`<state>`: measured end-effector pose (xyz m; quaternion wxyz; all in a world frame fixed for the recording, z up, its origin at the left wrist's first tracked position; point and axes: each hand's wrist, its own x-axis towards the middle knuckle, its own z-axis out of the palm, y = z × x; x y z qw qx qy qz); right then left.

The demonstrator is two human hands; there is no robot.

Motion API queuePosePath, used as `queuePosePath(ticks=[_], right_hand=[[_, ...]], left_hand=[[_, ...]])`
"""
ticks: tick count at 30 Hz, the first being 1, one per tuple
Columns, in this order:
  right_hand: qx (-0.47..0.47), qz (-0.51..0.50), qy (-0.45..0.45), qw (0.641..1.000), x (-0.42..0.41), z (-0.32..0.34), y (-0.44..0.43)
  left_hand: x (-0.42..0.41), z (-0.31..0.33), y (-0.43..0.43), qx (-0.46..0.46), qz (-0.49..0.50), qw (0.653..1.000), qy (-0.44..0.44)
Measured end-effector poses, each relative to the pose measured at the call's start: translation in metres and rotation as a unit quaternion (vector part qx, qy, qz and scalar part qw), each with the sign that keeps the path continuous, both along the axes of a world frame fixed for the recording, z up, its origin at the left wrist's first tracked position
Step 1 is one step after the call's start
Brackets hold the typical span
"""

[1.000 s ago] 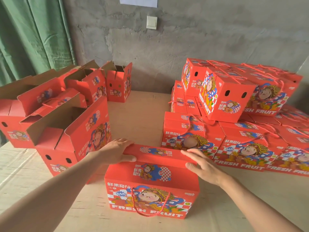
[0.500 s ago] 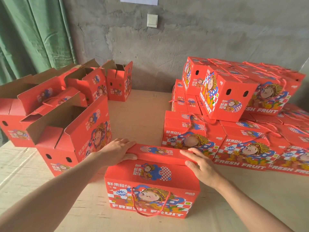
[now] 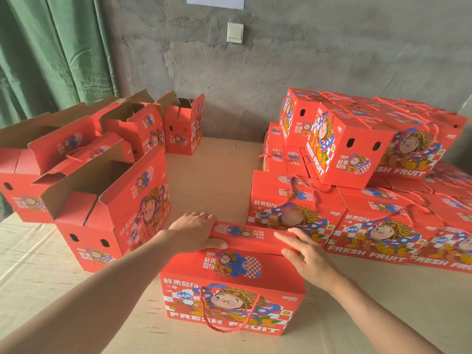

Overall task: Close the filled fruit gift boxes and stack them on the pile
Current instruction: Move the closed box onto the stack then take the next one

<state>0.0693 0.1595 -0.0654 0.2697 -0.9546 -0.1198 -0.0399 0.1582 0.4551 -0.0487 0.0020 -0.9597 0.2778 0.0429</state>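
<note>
The left hand (image 3: 194,233) grips the left end of the raised top ridge (image 3: 250,235) of a red gift box (image 3: 229,282), fingers curled over the far side and thumb laid along the near side. The right hand (image 3: 306,256) pinches the ridge's right end, its fingers stretched over the top and its thumb pressed against the near face. Between the two hands the ridge stands folded up along the lid, and the sloping lid panels below it look shut. Beneath the grip the box stands upright on the table (image 3: 217,180), its printed front facing the person, with a red rope handle (image 3: 226,330) hanging in a loop down that front. Just beyond and to the right of the right hand begins the pile (image 3: 357,159) of closed boxes of the same print: a bottom row stands close behind the held box, and more boxes lie on top of it, one with its end face turned this way. To the left of the left hand, open boxes (image 3: 120,218) stand with their flaps up, the nearest just beside the left forearm and others further back. Beyond everything rises a grey wall (image 3: 306,60) with a light switch (image 3: 235,33), and a green curtain (image 3: 51,54) hangs at far left.
</note>
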Motion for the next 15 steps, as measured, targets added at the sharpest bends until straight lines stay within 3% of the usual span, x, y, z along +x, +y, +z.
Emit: queuePosePath(ticks=[4, 6, 10, 15], right_hand=[[-0.212, -0.005, 0.009, 0.977, 0.005, 0.013, 0.009], [-0.274, 0.013, 0.025, 0.961, 0.011, 0.020, 0.023], [-0.270, 0.057, 0.096, 0.956, 0.019, 0.027, 0.047], [-0.246, 0.054, 0.073, 0.965, 0.017, 0.023, 0.046]], left_hand=[[0.002, -0.003, 0.001, 0.022, -0.021, 1.000, 0.001], [0.001, -0.004, 0.002, 0.027, -0.023, 0.999, -0.003], [0.001, -0.004, 0.002, 0.025, -0.022, 0.999, -0.003], [-0.001, -0.004, 0.003, 0.021, -0.021, 1.000, -0.006]])
